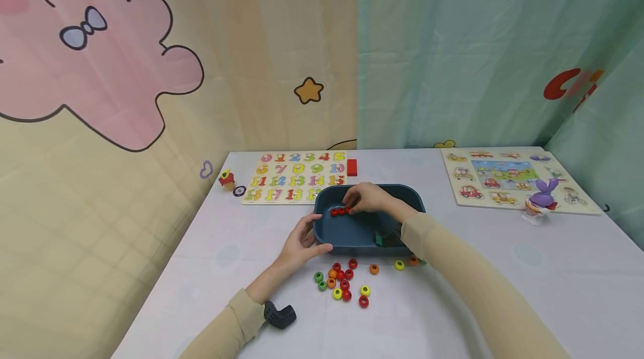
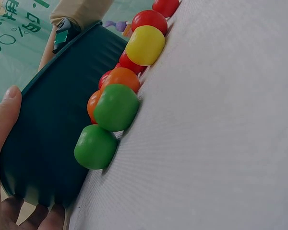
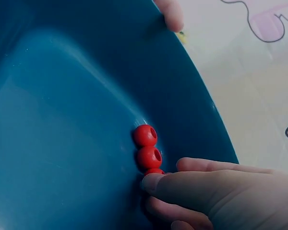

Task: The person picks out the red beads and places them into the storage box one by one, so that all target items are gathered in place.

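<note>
While left fingers [image 1: 304, 223] hold the tray [image 1: 347, 239], a red bead [image 3: 155, 171] lies pinched between right fingers [image 3: 175, 209].

Tray [image 1: 347, 231], beads [image 1: 347, 296], boards [image 1: 455, 194] on white table [image 1: 201, 275]

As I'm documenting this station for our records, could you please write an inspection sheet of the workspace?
Surface: white tabletop.
Job's things: dark blue tray holding a row of red beads; loose beads in red, orange, yellow and green lie in front.
Clutter: number puzzle board with red block at its right edge, ice-cream cone toy, vehicle puzzle board, purple-topped toy.
Grips: left grip holds the tray's left end; right grip is inside it, thumb and curled fingers at the row's end bead.
Cables: nothing seen.
Surroundings: cartoon-printed curtains behind the table.
</note>
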`<state>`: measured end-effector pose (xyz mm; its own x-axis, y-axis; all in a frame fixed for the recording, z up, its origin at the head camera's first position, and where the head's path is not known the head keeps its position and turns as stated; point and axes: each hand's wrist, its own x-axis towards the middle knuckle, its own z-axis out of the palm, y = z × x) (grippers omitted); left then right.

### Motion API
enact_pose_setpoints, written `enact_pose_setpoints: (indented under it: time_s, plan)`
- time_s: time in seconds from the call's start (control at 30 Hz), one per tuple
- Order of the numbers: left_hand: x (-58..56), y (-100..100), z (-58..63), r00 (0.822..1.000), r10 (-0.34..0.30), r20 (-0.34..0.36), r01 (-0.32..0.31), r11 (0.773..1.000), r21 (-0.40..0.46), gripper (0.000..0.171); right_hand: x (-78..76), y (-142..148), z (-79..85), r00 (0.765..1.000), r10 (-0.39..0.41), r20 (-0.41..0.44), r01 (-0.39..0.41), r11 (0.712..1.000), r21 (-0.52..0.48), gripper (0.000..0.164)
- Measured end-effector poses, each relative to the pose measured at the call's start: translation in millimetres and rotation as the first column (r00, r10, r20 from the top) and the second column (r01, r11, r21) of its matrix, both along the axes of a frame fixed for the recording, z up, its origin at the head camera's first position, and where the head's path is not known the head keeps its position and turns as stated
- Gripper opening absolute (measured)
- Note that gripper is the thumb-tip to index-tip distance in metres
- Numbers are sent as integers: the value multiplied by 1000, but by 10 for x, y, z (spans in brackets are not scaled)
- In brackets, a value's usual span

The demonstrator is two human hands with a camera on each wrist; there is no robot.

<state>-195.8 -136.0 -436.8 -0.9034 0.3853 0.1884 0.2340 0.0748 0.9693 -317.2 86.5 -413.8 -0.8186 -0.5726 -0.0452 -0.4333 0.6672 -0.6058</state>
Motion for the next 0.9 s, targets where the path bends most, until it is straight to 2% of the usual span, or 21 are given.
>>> enact_pose_setpoints:
  time_s: [0.2,0.4,0.53,0.63,0.77,0.9]
  plan:
    - [-6,-6,-12,1000,-7,-4,7,1000,5,70,14,2,52,1000,14,7,-14,1000,-16,29]
    - [-6,-3,-7,1000,-2,-3,2,1000,3,69,137,39,312,998,52,-29,-55,992,-118,33]
    - [-2,1,1,1000,2,2,-2,1000,6,69,342,89,504,992,110,-62,-121,967,-226,31]
    - [-2,2,6,1000,7,9,-7,1000,8,69,543,133,579,984,158,-81,-175,940,-294,29]
    - [-1,5,8,1000,11,14,-11,1000,7,68,828,185,567,969,210,-127,-240,915,-323,28]
    - [4,6,6,1000,10,8,-10,1000,5,68,1073,222,481,955,253,-153,-291,895,-338,26]
